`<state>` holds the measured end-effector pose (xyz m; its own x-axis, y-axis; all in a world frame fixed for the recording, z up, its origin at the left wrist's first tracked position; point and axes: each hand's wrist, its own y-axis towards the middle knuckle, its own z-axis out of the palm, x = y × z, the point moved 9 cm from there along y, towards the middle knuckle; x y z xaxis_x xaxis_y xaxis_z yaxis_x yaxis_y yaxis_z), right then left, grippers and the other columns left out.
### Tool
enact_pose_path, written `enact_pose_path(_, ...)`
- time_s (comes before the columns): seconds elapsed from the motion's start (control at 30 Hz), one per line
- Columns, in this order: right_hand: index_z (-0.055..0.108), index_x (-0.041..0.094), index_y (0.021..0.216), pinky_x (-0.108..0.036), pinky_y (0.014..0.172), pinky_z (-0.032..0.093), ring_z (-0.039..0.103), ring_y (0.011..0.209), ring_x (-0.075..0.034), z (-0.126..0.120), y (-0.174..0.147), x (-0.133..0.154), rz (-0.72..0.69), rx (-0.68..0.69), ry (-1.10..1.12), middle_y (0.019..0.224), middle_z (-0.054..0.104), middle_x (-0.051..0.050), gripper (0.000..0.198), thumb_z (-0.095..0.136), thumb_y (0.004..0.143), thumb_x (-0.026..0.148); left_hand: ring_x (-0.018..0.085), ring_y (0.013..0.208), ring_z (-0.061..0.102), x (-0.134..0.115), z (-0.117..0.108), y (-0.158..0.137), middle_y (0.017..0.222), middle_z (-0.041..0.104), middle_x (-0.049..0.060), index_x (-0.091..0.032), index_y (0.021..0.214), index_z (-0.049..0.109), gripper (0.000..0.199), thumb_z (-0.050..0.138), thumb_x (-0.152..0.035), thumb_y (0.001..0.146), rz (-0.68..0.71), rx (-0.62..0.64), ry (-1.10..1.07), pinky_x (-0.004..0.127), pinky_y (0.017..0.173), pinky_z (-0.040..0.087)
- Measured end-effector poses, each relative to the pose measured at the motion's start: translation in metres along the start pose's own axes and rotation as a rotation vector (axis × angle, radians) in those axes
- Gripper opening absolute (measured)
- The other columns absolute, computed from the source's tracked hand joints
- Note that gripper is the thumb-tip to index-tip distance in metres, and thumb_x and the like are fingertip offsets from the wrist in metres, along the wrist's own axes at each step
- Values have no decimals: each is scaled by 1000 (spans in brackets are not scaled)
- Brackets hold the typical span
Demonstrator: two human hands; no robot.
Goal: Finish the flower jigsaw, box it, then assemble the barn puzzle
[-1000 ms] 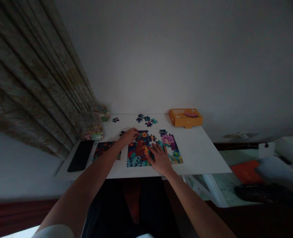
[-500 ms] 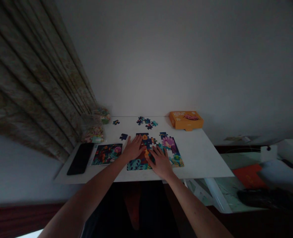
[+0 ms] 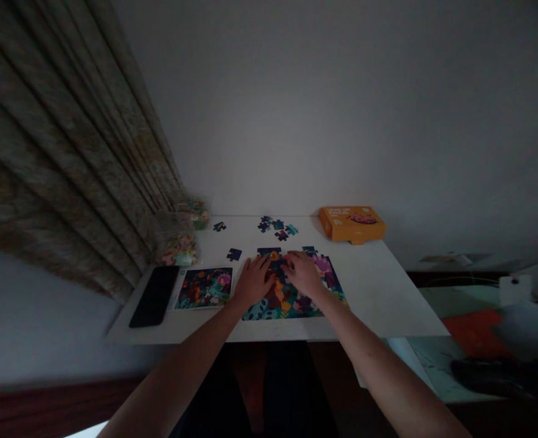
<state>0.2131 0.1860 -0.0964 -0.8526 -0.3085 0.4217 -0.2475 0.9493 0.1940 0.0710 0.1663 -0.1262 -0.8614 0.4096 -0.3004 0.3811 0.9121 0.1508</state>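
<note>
A partly joined jigsaw puzzle (image 3: 269, 309) with a colourful animal and plant picture lies on the white table. My left hand (image 3: 254, 283) rests flat on its left part, fingers stretched out. Over the upper middle of the puzzle, my right hand (image 3: 304, 274) has its fingers bent and drawn together at a puzzle piece, which they mostly cover. A dark loose piece (image 3: 234, 254) lies beyond my left hand. Left of the puzzle is the picture card (image 3: 205, 288) with the same kind of scene.
Several loose pieces (image 3: 278, 225) lie towards the wall, with another piece (image 3: 219, 226) further left. An orange puzzle box (image 3: 353, 225) stands at the back right. A black phone (image 3: 154, 296) and clear bags of pieces (image 3: 177, 246) are on the left, near the curtain (image 3: 68, 134).
My right hand has moved up the puzzle to its upper middle and its fingers have curled. My left hand stays flat on the left part. The whole view has shifted slightly.
</note>
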Motion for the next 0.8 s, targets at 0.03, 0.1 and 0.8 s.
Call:
enact_pose_path(0.03,71,24,123,-42,107,48,62,123,-28,3,21,0,-24,27,-7,130,70,-10,30,58,97,25,31,149,43,0,-1,0,157,52,15,-19,150,53,50,46,-38,104,-3,0,-5,58,126,26)
enact_pose_path(0.1,69,22,129,-41,109,47,61,127,-27,13,65,0,-57,80,-21,135,68,-10,37,58,94,18,31,148,45,0,-2,1,156,53,15,-20,149,54,49,48,-36,103,-7,-16,-24,58,126,27)
enact_pose_path(0.8,72,20,121,-42,101,52,67,113,-28,80,202,-11,-57,219,96,124,73,-13,54,83,68,17,32,147,46,2,-6,0,154,55,15,-22,143,60,50,59,-38,95,-28,-24,-135,59,128,24)
